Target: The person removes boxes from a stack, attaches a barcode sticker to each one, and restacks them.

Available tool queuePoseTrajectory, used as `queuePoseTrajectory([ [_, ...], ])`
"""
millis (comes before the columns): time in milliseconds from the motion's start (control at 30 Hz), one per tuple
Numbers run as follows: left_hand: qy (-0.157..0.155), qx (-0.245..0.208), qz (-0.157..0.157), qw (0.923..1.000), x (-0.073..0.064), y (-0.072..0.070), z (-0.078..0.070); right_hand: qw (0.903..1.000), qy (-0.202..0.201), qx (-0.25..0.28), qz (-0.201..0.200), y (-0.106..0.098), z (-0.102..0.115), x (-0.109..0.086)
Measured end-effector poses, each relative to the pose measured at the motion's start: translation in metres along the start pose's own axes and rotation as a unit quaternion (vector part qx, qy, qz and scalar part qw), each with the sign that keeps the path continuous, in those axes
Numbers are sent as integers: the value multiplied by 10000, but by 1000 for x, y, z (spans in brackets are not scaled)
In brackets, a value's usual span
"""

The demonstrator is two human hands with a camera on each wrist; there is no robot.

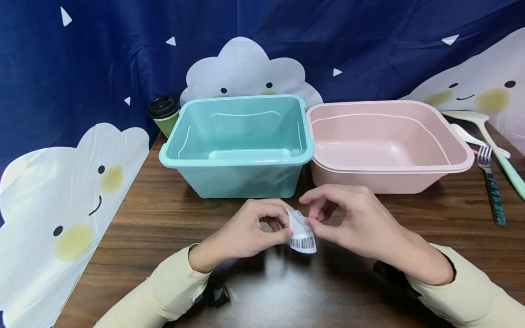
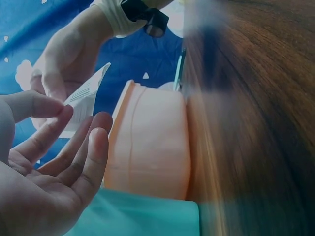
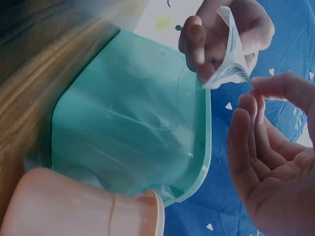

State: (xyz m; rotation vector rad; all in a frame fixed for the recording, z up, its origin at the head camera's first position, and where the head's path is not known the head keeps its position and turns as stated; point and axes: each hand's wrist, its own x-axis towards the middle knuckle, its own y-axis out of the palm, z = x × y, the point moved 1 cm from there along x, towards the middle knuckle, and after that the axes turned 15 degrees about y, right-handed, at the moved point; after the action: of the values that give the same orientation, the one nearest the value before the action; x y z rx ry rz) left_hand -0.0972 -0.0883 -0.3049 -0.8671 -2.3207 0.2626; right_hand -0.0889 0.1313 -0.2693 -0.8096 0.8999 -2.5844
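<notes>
A small white paper label (image 1: 302,243) with a printed barcode is held up between both hands, in front of the two tubs. My left hand (image 1: 251,228) pinches its left side between thumb and forefinger. At the right edge, my right hand (image 1: 361,223) pinches it with thumb and fingertip, the other fingers bent loosely. In the left wrist view the label (image 2: 83,102) looks bent, with lines of print on one face. The right wrist view shows the label (image 3: 230,59) curving, its lower corner at the right fingertips.
Behind the hands stand a teal tub (image 1: 242,180) and, to its right, a pink tub (image 1: 369,181). A green cup (image 1: 166,123) with a black lid is at the back left. On the right lie a fork (image 1: 492,191), a pale green-handled ladle (image 1: 498,148) and a white spoon (image 1: 471,136).
</notes>
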Motion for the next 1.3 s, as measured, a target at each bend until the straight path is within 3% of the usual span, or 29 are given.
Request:
queuePoseTrajectory([
  [400,-66,-83,-21,9999,-1,-2,1,9988,-195,-4,-450,-16,0,3],
  [633,-165,-77,37,9998,-1,-2,2,9978,-44,-156,-638,-26,2,2],
  [867,-584,262,514,9966,-1,-2,1,9960,89,-275,-846,-34,4,1],
  [1067,-1057,985,1099,9834,-3,2,8,9960,123,-266,-839,-33,4,1],
  [1300,-1829,1961,1661,9489,-8,7,21,9961,140,-272,-824,-31,4,1],
])
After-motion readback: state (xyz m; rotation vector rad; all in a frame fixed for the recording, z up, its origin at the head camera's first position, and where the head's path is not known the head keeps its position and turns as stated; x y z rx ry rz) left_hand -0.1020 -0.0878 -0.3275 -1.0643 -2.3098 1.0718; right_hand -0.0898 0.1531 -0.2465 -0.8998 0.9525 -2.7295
